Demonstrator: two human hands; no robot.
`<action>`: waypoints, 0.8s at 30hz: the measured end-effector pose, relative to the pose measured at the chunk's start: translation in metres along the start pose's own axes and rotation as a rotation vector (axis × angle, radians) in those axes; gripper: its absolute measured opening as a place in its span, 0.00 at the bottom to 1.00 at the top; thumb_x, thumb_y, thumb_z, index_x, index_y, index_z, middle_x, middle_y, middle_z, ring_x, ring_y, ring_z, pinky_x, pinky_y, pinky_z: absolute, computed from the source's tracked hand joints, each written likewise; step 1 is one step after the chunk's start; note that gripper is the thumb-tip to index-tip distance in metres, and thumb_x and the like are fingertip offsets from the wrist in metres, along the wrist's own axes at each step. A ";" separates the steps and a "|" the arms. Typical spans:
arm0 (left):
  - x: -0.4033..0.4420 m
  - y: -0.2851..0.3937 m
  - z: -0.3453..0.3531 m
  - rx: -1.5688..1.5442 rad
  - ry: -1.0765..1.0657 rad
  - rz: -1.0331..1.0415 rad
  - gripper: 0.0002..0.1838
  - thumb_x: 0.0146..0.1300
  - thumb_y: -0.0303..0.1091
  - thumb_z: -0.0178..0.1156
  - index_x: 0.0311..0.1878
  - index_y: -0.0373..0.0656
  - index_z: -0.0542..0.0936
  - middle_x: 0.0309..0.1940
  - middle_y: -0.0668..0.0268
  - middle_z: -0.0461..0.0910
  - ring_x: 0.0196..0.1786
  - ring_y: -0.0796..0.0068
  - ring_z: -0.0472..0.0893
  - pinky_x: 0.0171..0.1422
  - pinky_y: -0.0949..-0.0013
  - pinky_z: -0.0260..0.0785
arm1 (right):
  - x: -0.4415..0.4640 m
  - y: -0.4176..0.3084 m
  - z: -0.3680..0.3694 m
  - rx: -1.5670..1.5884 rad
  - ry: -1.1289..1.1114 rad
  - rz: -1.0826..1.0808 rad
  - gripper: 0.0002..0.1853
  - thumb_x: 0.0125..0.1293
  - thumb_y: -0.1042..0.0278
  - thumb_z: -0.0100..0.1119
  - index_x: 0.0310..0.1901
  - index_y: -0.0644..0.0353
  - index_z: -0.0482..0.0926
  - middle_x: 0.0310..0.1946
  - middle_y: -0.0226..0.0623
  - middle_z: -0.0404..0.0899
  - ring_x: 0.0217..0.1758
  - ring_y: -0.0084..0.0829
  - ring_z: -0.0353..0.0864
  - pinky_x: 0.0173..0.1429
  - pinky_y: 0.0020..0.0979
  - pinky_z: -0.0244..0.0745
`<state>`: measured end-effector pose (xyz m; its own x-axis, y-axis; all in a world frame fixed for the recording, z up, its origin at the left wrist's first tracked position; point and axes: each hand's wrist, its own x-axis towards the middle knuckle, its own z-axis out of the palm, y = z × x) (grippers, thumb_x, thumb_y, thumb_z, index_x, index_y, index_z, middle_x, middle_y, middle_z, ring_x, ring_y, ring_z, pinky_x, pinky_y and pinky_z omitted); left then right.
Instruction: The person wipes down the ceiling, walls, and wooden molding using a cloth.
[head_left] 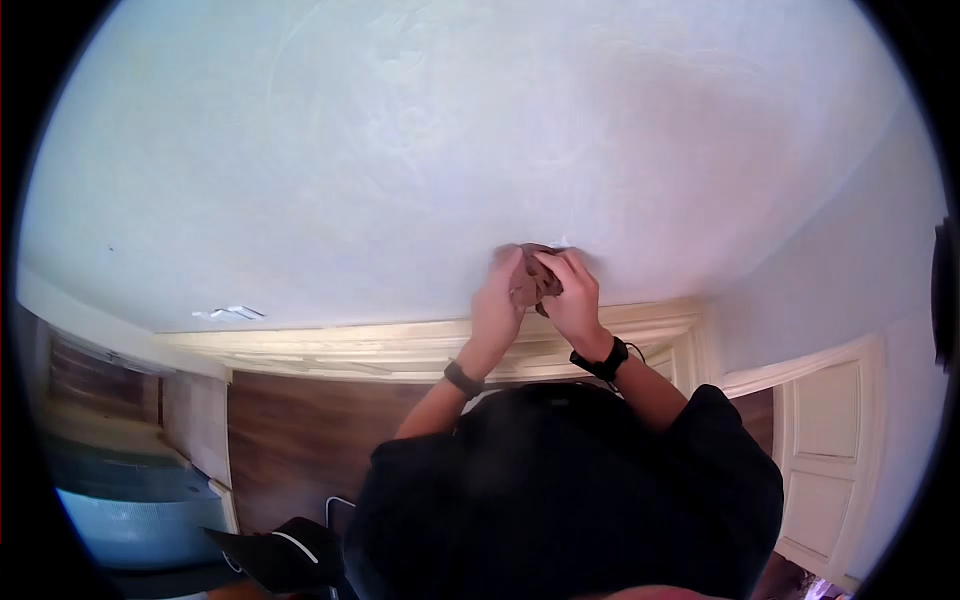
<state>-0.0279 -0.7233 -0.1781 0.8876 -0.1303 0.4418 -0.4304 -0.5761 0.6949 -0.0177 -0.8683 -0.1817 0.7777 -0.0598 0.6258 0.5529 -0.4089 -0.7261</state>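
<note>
A crumpled brown cloth is bunched between my two hands, close to the pale wall. My left hand grips its left side, thumb up, with the outer fingers blurred. On the other side my right hand is closed round the cloth, fingers bent over its top. Both wrists carry a black band. Whether the cloth touches the wall, I cannot tell. Just above the right fingers a small whitish mark shows on the wall.
Cream wooden moulding runs along the wall below my hands. A light switch plate is on the wall at left. A cream panelled door stands at right. Dark wooden floor and a black chair-like object lie lower left.
</note>
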 end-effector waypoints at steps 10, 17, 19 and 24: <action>0.067 0.100 -0.016 0.105 0.077 0.296 0.32 0.55 0.21 0.61 0.66 0.43 0.67 0.60 0.51 0.72 0.55 0.48 0.78 0.52 0.57 0.75 | 0.056 -0.048 -0.060 0.068 0.115 0.064 0.25 0.47 0.88 0.56 0.50 0.62 0.77 0.40 0.39 0.77 0.43 0.35 0.79 0.49 0.30 0.75; 0.080 0.123 0.020 0.192 -0.052 0.388 0.36 0.50 0.25 0.63 0.66 0.48 0.67 0.53 0.57 0.73 0.42 0.55 0.82 0.38 0.60 0.77 | 0.045 -0.021 -0.086 0.177 0.262 0.142 0.24 0.52 0.86 0.56 0.54 0.62 0.72 0.46 0.41 0.79 0.51 0.35 0.80 0.54 0.32 0.74; 0.075 0.122 0.025 0.178 -0.172 0.273 0.32 0.55 0.26 0.60 0.66 0.48 0.67 0.61 0.57 0.73 0.51 0.50 0.80 0.47 0.57 0.76 | 0.035 -0.004 -0.082 0.171 0.265 0.167 0.24 0.53 0.86 0.58 0.54 0.64 0.70 0.47 0.44 0.78 0.53 0.37 0.80 0.56 0.33 0.73; 0.067 0.092 0.043 0.161 -0.104 0.399 0.35 0.51 0.27 0.63 0.66 0.50 0.68 0.51 0.57 0.74 0.41 0.53 0.82 0.39 0.58 0.77 | 0.013 0.015 -0.069 0.126 0.284 0.172 0.25 0.54 0.85 0.61 0.54 0.64 0.69 0.49 0.46 0.78 0.55 0.38 0.80 0.58 0.35 0.73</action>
<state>-0.0012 -0.8198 -0.1096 0.6724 -0.4435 0.5926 -0.7191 -0.5812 0.3809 -0.0193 -0.9380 -0.1650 0.7582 -0.3760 0.5327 0.4674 -0.2562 -0.8461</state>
